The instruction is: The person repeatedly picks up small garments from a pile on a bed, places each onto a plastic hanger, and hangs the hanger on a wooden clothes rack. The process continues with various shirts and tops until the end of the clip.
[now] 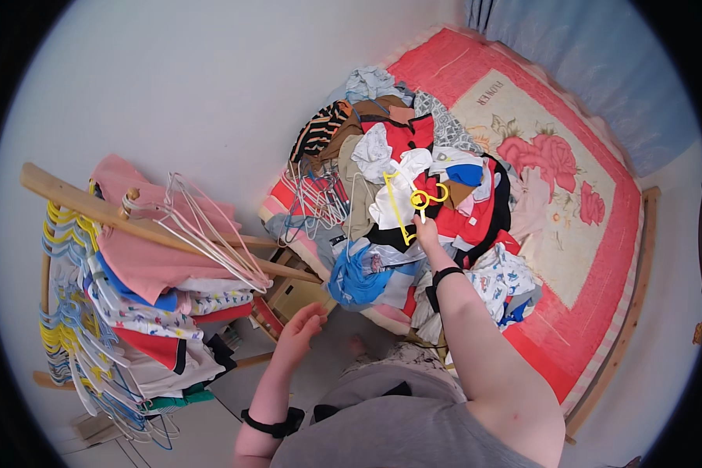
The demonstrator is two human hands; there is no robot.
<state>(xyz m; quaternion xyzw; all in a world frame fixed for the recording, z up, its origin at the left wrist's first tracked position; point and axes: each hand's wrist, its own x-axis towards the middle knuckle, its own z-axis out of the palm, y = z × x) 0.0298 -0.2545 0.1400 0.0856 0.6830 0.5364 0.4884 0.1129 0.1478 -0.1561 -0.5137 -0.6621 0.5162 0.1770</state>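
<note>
My right hand [427, 232] reaches over the bed with its fingers closed on a yellow clothes hanger [390, 199]. The hanger's hook and round middle ring lie just past my fingertips. Right behind it is a small white garment [404, 178]; whether the two touch, I cannot tell. Around them spreads a big heap of clothes, with a red garment [472, 226] to the right and a bright blue garment [357, 277] nearer me. My left hand [304, 327] hangs in the air between the rack and the bed, fingers loosely curled and slightly apart, holding nothing.
On the left stands a wooden clothes rack [93, 204] with many yellow, blue and white hangers [66, 312] and hung clothes, among them a pink shirt [152, 242]. White wire hangers [316, 201] lie at the heap's left edge. A red floral cover [554, 312] spreads over the bed.
</note>
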